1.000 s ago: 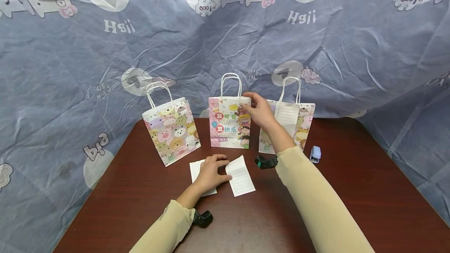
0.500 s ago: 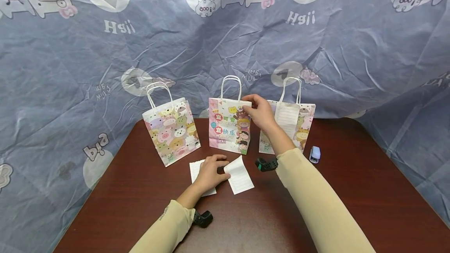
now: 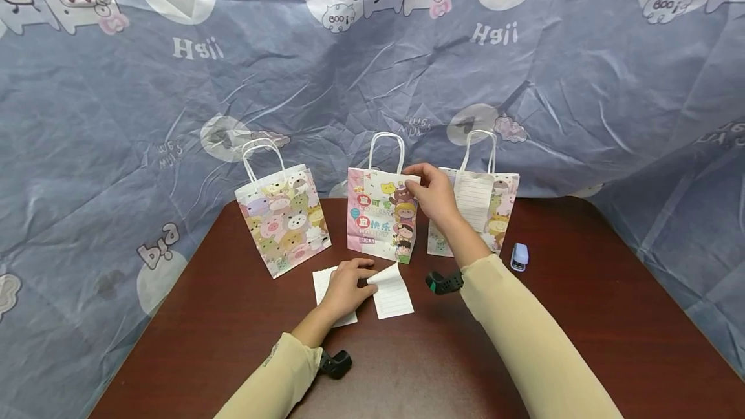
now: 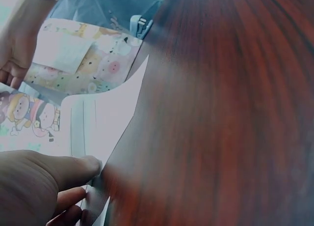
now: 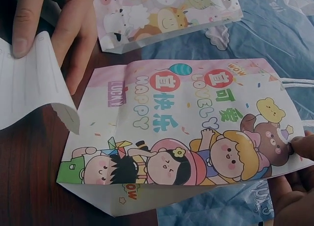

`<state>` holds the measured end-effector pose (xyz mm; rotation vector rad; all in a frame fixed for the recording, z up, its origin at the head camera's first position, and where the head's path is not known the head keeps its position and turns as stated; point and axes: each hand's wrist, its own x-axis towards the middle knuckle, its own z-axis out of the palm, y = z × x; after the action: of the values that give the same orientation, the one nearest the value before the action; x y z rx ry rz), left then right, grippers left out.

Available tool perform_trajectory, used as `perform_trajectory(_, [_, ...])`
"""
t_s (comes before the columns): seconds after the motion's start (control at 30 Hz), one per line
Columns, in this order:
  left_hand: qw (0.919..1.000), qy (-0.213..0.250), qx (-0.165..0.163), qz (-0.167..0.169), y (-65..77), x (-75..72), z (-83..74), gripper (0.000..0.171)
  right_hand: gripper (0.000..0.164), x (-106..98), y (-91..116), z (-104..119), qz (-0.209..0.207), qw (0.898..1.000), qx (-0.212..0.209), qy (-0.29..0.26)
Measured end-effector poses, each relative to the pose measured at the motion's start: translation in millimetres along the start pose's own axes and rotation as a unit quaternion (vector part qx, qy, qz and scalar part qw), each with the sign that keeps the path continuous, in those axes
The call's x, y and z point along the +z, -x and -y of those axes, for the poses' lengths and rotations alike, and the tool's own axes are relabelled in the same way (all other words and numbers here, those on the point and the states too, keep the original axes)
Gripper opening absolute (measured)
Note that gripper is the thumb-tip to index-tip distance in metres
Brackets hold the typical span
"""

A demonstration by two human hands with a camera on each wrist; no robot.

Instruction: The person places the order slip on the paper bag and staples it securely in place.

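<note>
"So, largest first: where does the printed bag stand on the table (image 3: 204, 315)?"

"In the middle of the far side. That printed bag (image 3: 381, 212) stands with its long axis running up from foot to top, far and to the right of your left hand (image 3: 347, 288)."

"Which hand is nearer it?"

"Your right hand (image 3: 435, 194). It pinches the upper right edge, thumb on the front and fingers behind. Your left hand sits lower, on the near side, with thumb and fingers together on the lined sheet (image 3: 393, 296)."

"And how does the sheet lie?"

"Just right of your left hand, in front of the bag's foot, its long axis running roughly near to far. You have it by the left edge, close to the far end. I'd judge the line that matters is sheet to bag front: far, then up."

"Any contact?"

"The far corner curls up beside the foot; you can't tell whether they touch."
</note>
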<state>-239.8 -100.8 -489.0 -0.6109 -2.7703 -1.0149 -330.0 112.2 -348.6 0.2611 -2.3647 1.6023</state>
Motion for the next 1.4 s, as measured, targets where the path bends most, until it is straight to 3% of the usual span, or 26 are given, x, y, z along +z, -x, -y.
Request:
perform_trajectory(0.6, [0.9991, 0.039, -0.003, -0.017, 0.4, -3.1, -3.7, 0.029, 0.018, -5.6, 10.8, -4.1, -0.001, 1.000, -0.020, 0.015])
perform_trajectory(0.83, [0.9966, 0.079, -0.007, -0.023, -2.0, -3.2, -3.9, 0.027, 0.018, -10.7, 17.6, -1.4, 0.000, 1.000, -0.023, 0.016])
perform_trajectory(1.13, [0.9915, 0.126, 0.017, -0.026, -4.1, -8.6, -12.8, 0.030, 0.020, -18.0, 27.2, -2.9, 0.006, 0.999, -0.037, 0.029])
perform_trajectory(1.4, [0.9894, 0.137, 0.022, -0.044, -3.4, -11.8, -21.8, 0.029, 0.023, -26.0, 36.1, -1.4, 0.016, 0.998, -0.044, 0.051])
